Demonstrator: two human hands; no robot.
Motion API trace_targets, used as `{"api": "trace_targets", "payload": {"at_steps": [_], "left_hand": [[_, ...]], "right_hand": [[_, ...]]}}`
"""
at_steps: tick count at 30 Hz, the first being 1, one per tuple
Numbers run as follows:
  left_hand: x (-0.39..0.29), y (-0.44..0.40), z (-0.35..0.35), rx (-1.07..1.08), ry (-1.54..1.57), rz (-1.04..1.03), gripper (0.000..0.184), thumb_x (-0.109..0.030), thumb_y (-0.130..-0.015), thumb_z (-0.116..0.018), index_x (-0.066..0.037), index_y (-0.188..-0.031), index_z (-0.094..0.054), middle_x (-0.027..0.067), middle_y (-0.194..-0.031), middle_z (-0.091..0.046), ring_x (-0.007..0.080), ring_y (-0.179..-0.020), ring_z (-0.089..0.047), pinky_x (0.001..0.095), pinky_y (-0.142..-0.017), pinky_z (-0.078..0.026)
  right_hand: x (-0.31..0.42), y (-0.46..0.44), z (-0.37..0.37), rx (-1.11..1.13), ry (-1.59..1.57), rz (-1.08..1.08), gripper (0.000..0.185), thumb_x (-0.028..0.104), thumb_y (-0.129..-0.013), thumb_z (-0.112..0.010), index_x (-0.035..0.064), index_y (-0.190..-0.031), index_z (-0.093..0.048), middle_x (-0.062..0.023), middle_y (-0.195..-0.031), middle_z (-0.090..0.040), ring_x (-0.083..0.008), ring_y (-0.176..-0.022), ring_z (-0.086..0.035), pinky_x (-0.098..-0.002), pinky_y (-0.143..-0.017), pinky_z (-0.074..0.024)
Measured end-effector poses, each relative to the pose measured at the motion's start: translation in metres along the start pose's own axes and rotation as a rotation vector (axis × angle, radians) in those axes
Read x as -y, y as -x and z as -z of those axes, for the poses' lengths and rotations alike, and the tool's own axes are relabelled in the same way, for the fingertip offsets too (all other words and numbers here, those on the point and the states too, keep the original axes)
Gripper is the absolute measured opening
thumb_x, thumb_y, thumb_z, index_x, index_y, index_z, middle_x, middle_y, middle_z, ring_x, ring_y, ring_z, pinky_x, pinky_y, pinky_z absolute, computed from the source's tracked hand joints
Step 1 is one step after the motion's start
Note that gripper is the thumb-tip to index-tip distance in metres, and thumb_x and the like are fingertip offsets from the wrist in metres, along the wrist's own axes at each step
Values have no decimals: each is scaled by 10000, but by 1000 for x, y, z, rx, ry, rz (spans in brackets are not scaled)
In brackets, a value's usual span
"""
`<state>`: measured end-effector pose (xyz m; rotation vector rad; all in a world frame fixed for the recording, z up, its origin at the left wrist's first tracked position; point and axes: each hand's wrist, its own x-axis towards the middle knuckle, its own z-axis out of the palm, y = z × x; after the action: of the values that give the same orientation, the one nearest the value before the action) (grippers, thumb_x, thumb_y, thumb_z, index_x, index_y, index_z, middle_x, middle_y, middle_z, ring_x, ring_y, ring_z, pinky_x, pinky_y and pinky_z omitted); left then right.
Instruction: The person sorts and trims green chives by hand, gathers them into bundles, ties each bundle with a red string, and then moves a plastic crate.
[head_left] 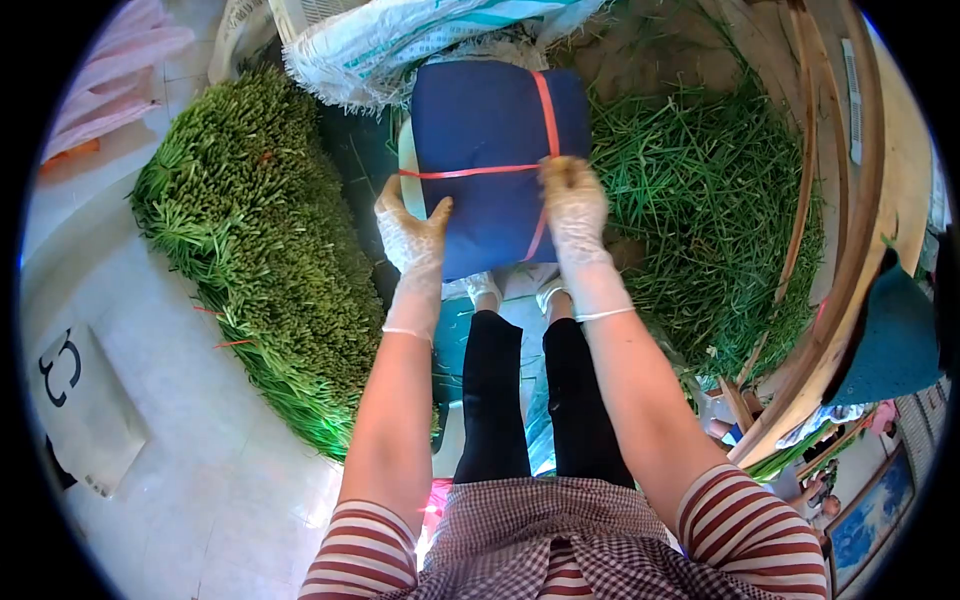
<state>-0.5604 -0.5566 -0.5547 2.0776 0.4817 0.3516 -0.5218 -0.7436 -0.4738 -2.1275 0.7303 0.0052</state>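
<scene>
A dark blue padded cushion [480, 120], squarish with rounded corners, is in front of me above my feet. A flat red strap [548, 110] runs across it both ways and crosses toward its right side. My left hand [412, 230], in a thin whitish glove, grips the cushion's left edge, with the thumb on top. My right hand [577, 205], gloved too and slightly blurred, has its fingers closed on the strap near the crossing. A pale edge shows beneath the cushion at the left; what supports it is hidden.
At the left lies a big heap of bundled green stalks [270, 230]. Loose green grass [700, 190] spreads on the right, inside a curved wooden rim [868, 200]. A white woven sack [390, 50] lies beyond the cushion. A white bag [90, 410] rests on the tiled floor.
</scene>
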Motion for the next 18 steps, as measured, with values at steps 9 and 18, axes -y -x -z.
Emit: {"api": "trace_targets", "payload": {"at_steps": [9,18], "left_hand": [[32,-22,-14,197,-198,70,496,-353,-576,-883,22,-819,-668,149,-943,-602,289,-920,-589,351,-817,-483],[92,-32,-20,318,508,552,425,-73,-663,-753,21,-1053,-612,73,-927,-650,172,-823,-589,299,-771,-466]], "right_hand": [[-40,-84,25,226,-239,-274,974,698,-793,-564,-54,-1383,-375,-201,-1345,-472,-273,-1226,-464,-351,-1047,-351],[7,-21,12,-217,-282,455,543,407,-938,-541,2,-1295,-485,-140,-1190,-590,-231,-1004,-596,-359,-912,-474]]}}
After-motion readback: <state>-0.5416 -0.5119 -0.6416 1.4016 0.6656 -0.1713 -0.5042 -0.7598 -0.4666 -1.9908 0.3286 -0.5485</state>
